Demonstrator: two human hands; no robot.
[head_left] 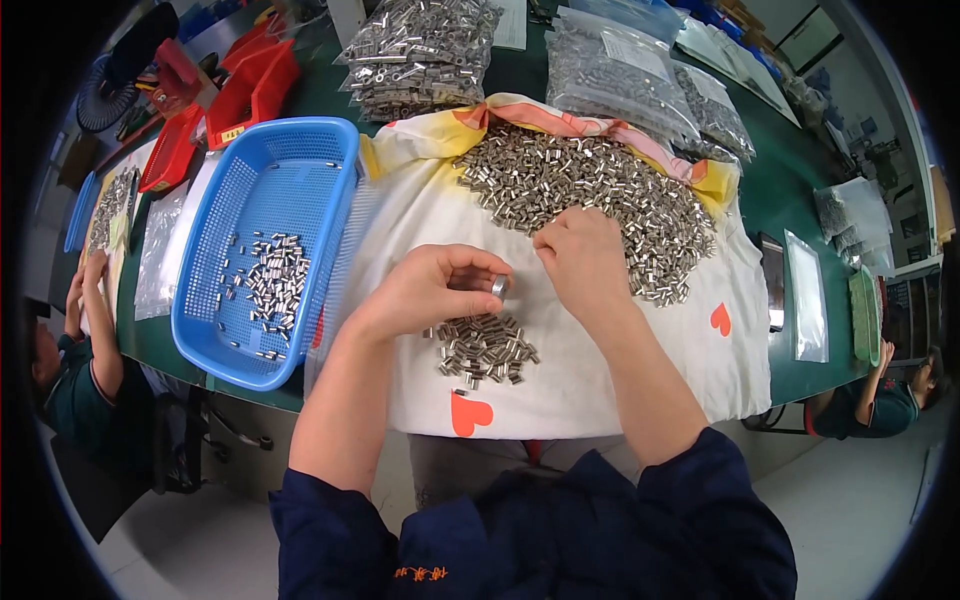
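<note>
My left hand [428,290] is curled with thumb and fingers closed round a short metal sleeve [499,287], whose shiny round end shows at the fingertips. Whether more sleeves sit behind it in the palm is hidden. Below this hand lies a small heap of metal sleeves [482,350] on the white cloth [420,400]. My right hand [582,258] is at the near edge of a large pile of the same sleeves [660,220], fingers bent and pressed together. What they pinch, if anything, cannot be made out. The two hands are a short gap apart.
A blue plastic basket [190,300] with loose sleeves stands left of the cloth. Full clear bags [420,60] of metal parts and red bins [250,95] line the far side. A phone [772,280] and a flat clear bag [805,295] lie right. Other people sit at both sides.
</note>
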